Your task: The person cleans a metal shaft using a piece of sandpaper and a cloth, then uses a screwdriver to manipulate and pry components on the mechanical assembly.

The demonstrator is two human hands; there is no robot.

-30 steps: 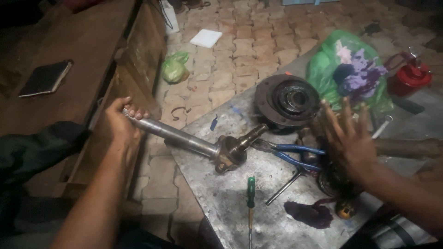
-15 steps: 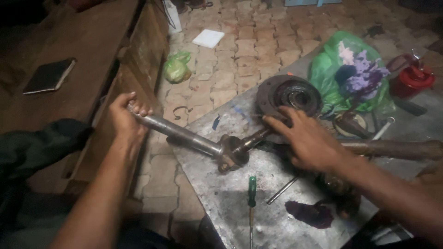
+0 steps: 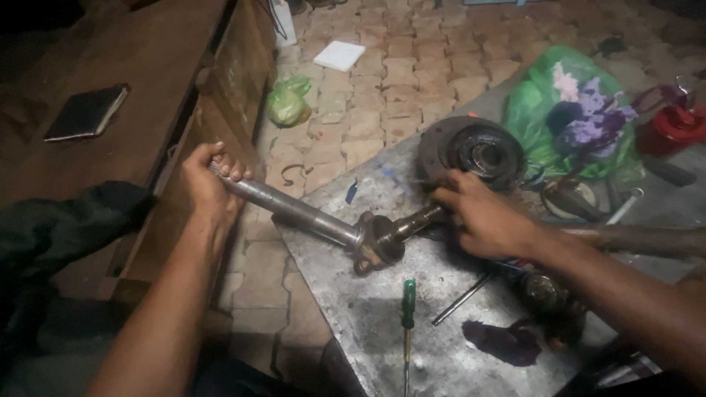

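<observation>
Steel axle shaft (image 3: 294,211) lies slanting off the near-left corner of the grey metal worktable (image 3: 382,331), its flanged joint (image 3: 376,241) resting on the table and its plain end hanging out over the brick floor (image 3: 382,81). Change since a second ago — the right hand (image 3: 482,220) was lifted and spread open in the air above the blue-handled pliers, then dropped half a second ago onto the stub side of the joint; now it sits lower and a bit further right, fingers curled down over the thin stub end (image 3: 419,219), just in front of the dark round hub (image 3: 474,151). The pliers that showed a second ago are now hidden under that hand. What that means, as a judgement: the work has gone from reaching to a two-handed hold on the shaft, so the part is steadied at both ends. Left hand (image 3: 209,184) has not shifted — fingers wrapped fully round the far plain end of the shaft, thumb side up, forearm running straight up from the bottom of the view, wrist level. Right forearm comes in from the lower right, wrist bent down a little, palm facing the table; whether its fingers actually clamp the stub or only press on it I cannot tell. Green-handled screwdriver (image 3: 407,323) lies near, untouched, with a thin rod (image 3: 462,299) beside it.
</observation>
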